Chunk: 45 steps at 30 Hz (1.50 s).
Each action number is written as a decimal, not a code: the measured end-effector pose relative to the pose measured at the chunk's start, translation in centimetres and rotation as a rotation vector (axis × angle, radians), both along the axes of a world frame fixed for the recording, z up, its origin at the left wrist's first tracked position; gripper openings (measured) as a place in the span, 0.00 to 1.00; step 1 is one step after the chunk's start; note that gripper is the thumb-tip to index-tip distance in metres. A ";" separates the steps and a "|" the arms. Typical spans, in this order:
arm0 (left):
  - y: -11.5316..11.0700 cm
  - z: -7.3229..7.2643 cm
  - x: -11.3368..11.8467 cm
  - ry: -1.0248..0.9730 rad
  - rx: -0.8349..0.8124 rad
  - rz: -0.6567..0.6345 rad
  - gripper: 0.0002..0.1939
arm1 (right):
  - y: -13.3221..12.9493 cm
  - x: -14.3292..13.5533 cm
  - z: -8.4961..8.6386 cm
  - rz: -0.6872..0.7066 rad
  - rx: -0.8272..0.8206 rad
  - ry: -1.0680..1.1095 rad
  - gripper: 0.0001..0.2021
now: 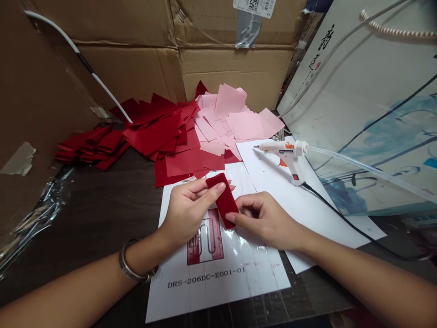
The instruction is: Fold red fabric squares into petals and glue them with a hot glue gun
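Note:
Between both hands is a dark red velvety rectangular piece (223,200), tilted above a printed sheet (218,296). My left hand (191,200) pinches its upper end, thumb on top. At the lower end, my right hand (262,216) grips the near edge between thumb and fingers. The fingertips behind the piece are partly hidden. Beneath the hands, the sheet bears a red picture with paperclip-like shapes (206,239) and the text "DRS-206DC-E001-01".
Red pieces (153,132) and pink pieces (221,114) lie heaped at the back against cardboard (232,68). Folded red pieces (92,146) lie left. A glue gun (290,157) with a cable rests on white paper (273,196) at right. A painted board (368,114) leans there.

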<state>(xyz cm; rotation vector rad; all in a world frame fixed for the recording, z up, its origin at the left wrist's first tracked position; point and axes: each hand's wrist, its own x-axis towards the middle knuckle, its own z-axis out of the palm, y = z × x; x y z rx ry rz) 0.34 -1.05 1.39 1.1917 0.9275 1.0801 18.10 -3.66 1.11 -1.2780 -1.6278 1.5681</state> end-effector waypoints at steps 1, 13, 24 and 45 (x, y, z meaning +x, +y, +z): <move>0.0 -0.1 -0.1 0.007 0.005 -0.012 0.09 | 0.0 0.0 0.0 0.001 0.002 0.002 0.13; -0.2 0.0 -0.4 0.038 0.095 -0.020 0.11 | 0.1 -0.1 0.0 -0.005 0.027 -0.025 0.13; -0.1 0.2 -0.3 0.077 0.086 0.006 0.10 | 0.1 0.1 0.1 0.007 0.050 -0.022 0.14; -0.2 0.0 -0.6 0.307 0.403 -0.024 0.08 | -0.1 0.4 0.1 -0.266 0.230 0.129 0.10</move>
